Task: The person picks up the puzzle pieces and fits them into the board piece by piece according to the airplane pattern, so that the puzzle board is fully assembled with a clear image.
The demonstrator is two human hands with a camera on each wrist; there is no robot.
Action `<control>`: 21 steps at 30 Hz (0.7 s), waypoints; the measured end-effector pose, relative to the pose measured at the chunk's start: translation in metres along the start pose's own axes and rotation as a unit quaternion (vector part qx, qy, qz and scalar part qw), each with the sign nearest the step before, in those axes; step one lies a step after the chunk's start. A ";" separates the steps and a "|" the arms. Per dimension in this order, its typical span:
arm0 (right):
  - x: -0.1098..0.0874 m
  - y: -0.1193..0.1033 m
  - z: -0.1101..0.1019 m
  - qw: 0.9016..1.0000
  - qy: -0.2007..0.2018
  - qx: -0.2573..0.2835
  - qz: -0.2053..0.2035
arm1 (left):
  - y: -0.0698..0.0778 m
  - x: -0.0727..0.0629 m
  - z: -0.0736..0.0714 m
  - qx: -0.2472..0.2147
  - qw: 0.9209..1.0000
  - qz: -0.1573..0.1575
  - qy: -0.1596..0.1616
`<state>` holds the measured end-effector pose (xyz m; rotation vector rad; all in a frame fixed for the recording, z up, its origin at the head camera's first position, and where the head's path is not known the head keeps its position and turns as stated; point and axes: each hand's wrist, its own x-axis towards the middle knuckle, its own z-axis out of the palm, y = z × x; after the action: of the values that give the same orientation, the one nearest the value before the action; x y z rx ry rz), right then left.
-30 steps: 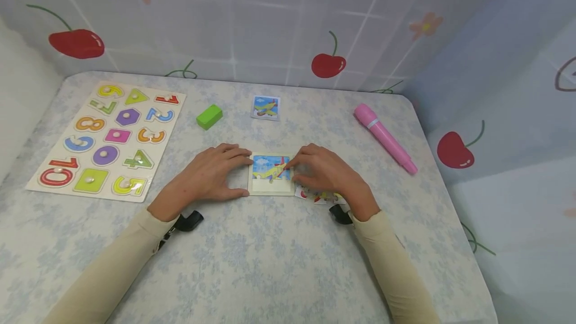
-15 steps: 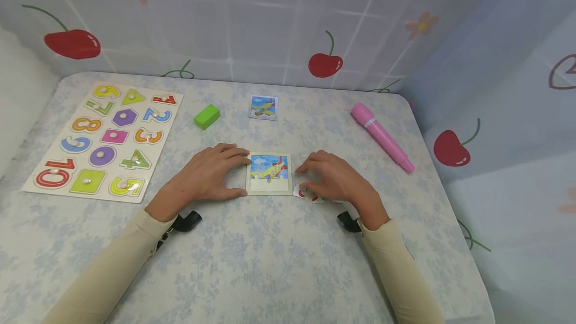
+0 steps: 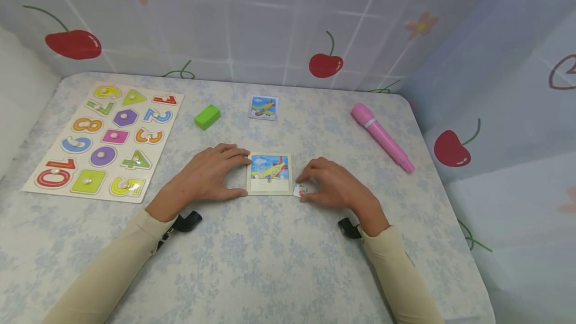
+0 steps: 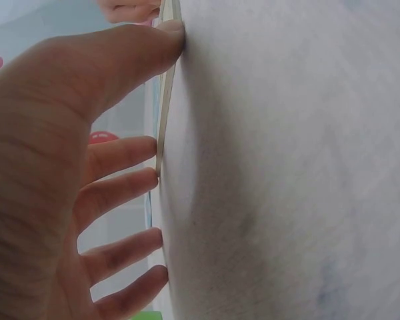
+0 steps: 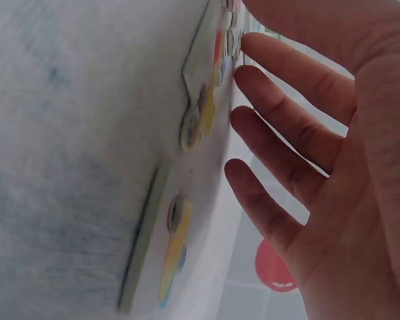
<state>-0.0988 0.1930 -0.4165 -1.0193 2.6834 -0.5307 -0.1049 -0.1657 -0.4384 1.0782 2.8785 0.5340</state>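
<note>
Head view: find left hand (image 3: 208, 175) with spread grip touching left edge of puzzle tray (image 3: 261, 188); just right of tray, see loose puzzle piece (image 3: 298, 192) lying within parted grip of right hand (image 3: 334, 185), clearly nearer than left.

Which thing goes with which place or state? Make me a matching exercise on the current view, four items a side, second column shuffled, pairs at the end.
Things:
1. airplane puzzle tray
2. number board
3. green block
4. left hand

Places and states:
A. farthest left of the four in the head view
B. thumb against the puzzle tray's edge
C. between the number board and the picture card
D. upper part filled, lower part bare

Pairs: 1-D, 2-A, 3-C, 4-B.
</note>
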 end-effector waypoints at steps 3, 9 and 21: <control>0.000 0.000 0.001 1.000 0.002 -0.002 -0.007 | 0.000 0.000 0.000 -0.001 1.000 0.000 -0.001; 0.001 0.000 0.003 1.000 0.003 0.001 -0.012 | 0.000 0.000 0.000 0.000 1.000 0.000 0.000; 0.004 -0.001 0.004 1.000 -0.003 0.008 -0.011 | 0.000 0.000 0.000 0.001 1.000 0.001 0.000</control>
<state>-0.0994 0.1884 -0.4202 -1.0465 2.6605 -0.5528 -0.1046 -0.1659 -0.4384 1.0811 2.8783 0.5318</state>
